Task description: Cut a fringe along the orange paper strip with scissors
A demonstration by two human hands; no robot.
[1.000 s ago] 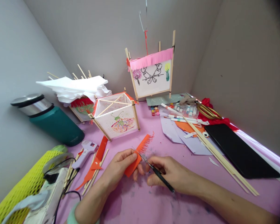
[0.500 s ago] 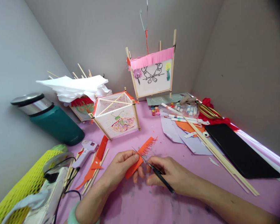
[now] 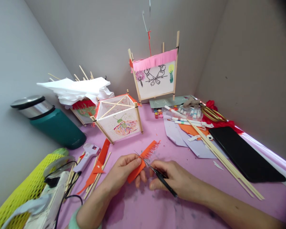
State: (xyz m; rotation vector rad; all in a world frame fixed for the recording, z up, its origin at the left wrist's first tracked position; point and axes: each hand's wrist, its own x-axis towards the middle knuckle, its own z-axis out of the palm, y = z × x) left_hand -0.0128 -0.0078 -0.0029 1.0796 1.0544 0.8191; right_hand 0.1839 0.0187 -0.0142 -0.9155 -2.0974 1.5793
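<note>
My left hand (image 3: 130, 167) pinches an orange paper strip (image 3: 135, 172) between thumb and fingers. The strip's far half is cut into a fine fringe that curls at the tips. In my right hand (image 3: 173, 178) is a slim pair of black-handled scissors (image 3: 165, 183), its blades at the strip's edge beside my left fingertips. One thin blade tip sticks out past the paper on the left. Just beyond the hands stands a wooden-stick lantern (image 3: 119, 122) with white panels, a drawn insect and orange trim.
To the left are a hot glue gun (image 3: 88, 156), orange scraps (image 3: 95, 175), a power strip (image 3: 50, 202) and a green bottle (image 3: 58, 127). A pink-fringed lantern (image 3: 154, 76) hangs at the back. Wooden sticks (image 3: 226, 160) and a black phone-like slab (image 3: 245, 154) lie right.
Both hands keep their hold on the strip and scissors, and nothing on the table has moved. The view has shifted only very slightly.
</note>
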